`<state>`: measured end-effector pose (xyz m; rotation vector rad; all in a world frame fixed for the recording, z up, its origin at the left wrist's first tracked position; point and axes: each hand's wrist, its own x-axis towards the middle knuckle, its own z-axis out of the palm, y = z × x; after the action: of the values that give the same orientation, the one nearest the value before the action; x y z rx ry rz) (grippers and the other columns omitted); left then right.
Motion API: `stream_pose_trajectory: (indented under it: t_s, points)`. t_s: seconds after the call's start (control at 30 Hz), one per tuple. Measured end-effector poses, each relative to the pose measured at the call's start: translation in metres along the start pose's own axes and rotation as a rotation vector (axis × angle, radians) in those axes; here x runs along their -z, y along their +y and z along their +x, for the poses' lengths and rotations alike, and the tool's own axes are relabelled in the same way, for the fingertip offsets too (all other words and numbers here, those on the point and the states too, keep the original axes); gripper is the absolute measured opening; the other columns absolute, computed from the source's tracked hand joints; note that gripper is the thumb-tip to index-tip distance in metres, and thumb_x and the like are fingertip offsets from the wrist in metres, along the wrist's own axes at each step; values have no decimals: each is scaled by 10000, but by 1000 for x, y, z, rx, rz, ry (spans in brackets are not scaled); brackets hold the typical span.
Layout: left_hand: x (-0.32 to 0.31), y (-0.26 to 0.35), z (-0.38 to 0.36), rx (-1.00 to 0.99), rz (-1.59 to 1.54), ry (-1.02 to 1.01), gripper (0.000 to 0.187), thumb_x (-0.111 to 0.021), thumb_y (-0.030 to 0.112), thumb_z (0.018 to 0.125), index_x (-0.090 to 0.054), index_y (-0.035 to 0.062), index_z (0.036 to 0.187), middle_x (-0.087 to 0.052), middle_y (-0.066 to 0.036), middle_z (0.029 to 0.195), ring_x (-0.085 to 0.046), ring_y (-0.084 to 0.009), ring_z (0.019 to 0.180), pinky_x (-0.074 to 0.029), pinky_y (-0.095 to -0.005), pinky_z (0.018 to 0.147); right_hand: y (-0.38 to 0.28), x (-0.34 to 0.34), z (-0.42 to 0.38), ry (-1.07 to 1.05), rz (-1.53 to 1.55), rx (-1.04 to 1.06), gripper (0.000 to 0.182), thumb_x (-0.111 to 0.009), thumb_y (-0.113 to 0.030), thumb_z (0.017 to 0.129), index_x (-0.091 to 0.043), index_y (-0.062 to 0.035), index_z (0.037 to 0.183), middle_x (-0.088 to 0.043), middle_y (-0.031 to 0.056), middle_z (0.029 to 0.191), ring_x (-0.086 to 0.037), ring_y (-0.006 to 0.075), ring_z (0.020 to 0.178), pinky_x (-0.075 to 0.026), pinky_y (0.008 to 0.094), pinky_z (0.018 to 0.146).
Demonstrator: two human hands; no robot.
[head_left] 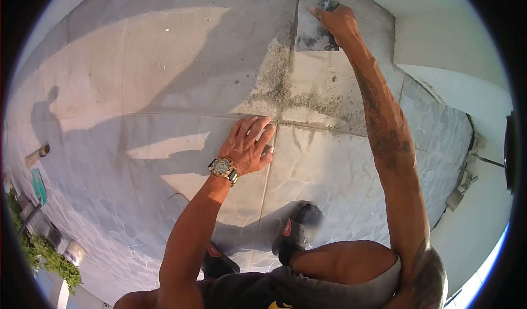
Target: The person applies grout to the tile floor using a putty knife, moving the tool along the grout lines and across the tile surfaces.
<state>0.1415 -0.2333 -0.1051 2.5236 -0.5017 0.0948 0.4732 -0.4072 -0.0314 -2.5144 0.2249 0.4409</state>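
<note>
grey and flat, the trowel (317,34) lies on the floor (181,84) at the upper right of the frame, the right hand (337,22) clamped on it; the left hand (250,144), fingers slightly apart, rests on the floor near the centre.

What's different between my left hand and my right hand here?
Your left hand lies palm down, fingers extended; your right hand curls over a flat square piece. The left wears a watch; the right has none. Both are gloveless and reach down to the floor.
</note>
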Motion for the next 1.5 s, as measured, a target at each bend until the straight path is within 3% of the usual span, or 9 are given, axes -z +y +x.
stream_pose_trajectory:
  t_s: [0.1, 0.23, 0.47, 0.6, 0.77, 1.0, 1.27, 1.37, 1.5]
  points:
    - [5, 3, 3, 28, 37, -65, 549, -723, 316, 784, -569, 118, 1272, -482, -82, 1385, -482, -298, 1254, -440, -486, 1057, 31, 11, 17, 16, 453, 167, 503, -834, -358, 789, -657, 112, 802, -626, 106, 686, -544, 178, 542, -440, 386, 488]
    - [-2, 1, 2, 18, 0, -10, 560, -721, 309, 782, -566, 130, 1289, -473, -71, 1398, -485, -297, 1255, -441, -486, 1060, 9, -18, 26, 112, 171, 145, 523, -832, -386, 791, -639, 97, 745, -594, 79, 662, -506, 165, 532, -410, 399, 478]
    - [-4, 0, -6, 38, -6, -27, 564, -719, 310, 787, -560, 138, 1300, -445, -60, 1416, -476, -299, 1261, -435, -498, 1065, 20, 6, 51, 68, 506, 116, 332, -820, -213, 813, -685, 78, 729, -642, 92, 666, -572, 163, 539, -451, 342, 492]
    - [-2, 0, -1, 20, 1, -16, 566, -720, 310, 787, -558, 137, 1301, -447, -62, 1412, -476, -298, 1261, -435, -501, 1066, -16, 2, 64, 133, -44, 329, 339, -796, -184, 819, -661, 79, 653, -627, 83, 634, -577, 163, 537, -441, 331, 475]
    - [-2, -2, 0, 46, -6, -20, 565, -719, 318, 790, -555, 137, 1300, -441, -68, 1414, -477, -301, 1261, -440, -503, 1058, 15, 3, 76, 31, 667, 303, 414, -847, -204, 804, -670, 163, 877, -686, 129, 798, -625, 185, 621, -510, 362, 540]
    - [-2, 2, -4, 37, 6, -34, 568, -719, 319, 783, -555, 134, 1294, -435, -61, 1425, -481, -307, 1255, -444, -506, 1048, 36, 43, 74, -96, 594, 173, 441, -854, -249, 813, -674, 138, 924, -686, 122, 843, -622, 165, 646, -518, 335, 575]
    - [-5, 1, -2, 21, 10, -11, 555, -717, 303, 784, -551, 135, 1286, -435, -63, 1424, -483, -304, 1251, -434, -497, 1059, 42, 17, 127, 96, 221, 252, 476, -815, -326, 792, -599, 63, 622, -566, 65, 598, -517, 166, 554, -423, 372, 507]
    - [0, 2, -1, 48, -7, -64, 546, -699, 346, 816, -548, 137, 1297, -434, -65, 1432, -455, -288, 1293, -417, -486, 1092, 34, 44, 80, -91, 764, 207, 415, -849, -269, 800, -657, 98, 777, -651, 104, 761, -568, 150, 622, -483, 345, 551]
    - [-4, -1, 0, 26, 1, -31, 526, -687, 335, 824, -551, 135, 1291, -452, -67, 1422, -472, -280, 1281, -421, -477, 1093, 16, -7, 123, 74, 277, 258, 418, -848, -264, 810, -677, 117, 829, -660, 106, 774, -583, 155, 610, -489, 343, 539]
